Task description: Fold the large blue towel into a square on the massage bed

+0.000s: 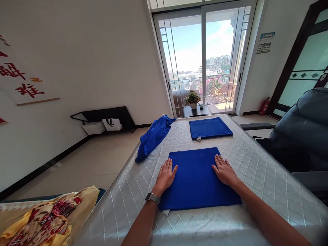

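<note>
A flat blue cushion cover [196,181] lies spread on the quilted silver mattress [205,225], with a small white tag at its near left corner. My left hand [166,175] rests palm down on its left edge, fingers stretched out. On the right edge my right hand [224,171] lies flat in the same way. Beyond it is a second blue cover [210,128], flat, with a tag at its near edge. A crumpled blue cloth [155,136] sits at the mattress's far left edge.
Patterned and yellow cloth [48,218] lies low at the left. A dark armchair [302,126] stands along the right side. Past the mattress's far end, a small table [188,111] bears a potted plant [193,99] before the sliding glass door [184,58].
</note>
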A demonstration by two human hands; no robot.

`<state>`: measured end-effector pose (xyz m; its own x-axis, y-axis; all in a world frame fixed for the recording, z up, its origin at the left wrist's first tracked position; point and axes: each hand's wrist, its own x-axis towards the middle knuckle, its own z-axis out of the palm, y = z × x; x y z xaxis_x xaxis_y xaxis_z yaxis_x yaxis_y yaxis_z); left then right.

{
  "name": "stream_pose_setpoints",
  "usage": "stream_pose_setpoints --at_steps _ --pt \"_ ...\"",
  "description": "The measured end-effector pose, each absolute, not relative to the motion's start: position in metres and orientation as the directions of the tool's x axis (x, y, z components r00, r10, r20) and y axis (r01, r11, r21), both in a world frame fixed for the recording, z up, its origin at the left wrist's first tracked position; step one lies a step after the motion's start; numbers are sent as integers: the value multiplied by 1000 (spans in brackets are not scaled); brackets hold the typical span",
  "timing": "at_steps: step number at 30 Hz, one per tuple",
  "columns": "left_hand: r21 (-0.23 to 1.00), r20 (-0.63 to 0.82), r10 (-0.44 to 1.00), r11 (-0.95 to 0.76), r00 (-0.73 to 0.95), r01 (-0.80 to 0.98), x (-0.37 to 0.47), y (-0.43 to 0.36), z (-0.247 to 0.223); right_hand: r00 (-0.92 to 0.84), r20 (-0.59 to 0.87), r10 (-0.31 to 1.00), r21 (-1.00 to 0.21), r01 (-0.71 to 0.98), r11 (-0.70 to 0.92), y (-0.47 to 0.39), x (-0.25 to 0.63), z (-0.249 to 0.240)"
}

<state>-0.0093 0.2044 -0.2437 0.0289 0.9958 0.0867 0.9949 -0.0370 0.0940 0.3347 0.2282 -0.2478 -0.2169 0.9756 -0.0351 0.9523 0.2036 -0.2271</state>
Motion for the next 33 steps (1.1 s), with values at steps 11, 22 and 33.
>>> stream_pose_setpoints --at_steps 11,22,33 --pt "164 160 987 -37 10 986 -30 203 -248 -220 -115 969 -207 959 193 231 335 -237" --pt "150 153 978 -164 141 975 -24 204 -254 -203 -97 974 -177 967 184 281 314 -230" --pt "119 122 987 -122 107 985 -21 207 -253 -215 -31 976 -236 951 201 295 326 -247"
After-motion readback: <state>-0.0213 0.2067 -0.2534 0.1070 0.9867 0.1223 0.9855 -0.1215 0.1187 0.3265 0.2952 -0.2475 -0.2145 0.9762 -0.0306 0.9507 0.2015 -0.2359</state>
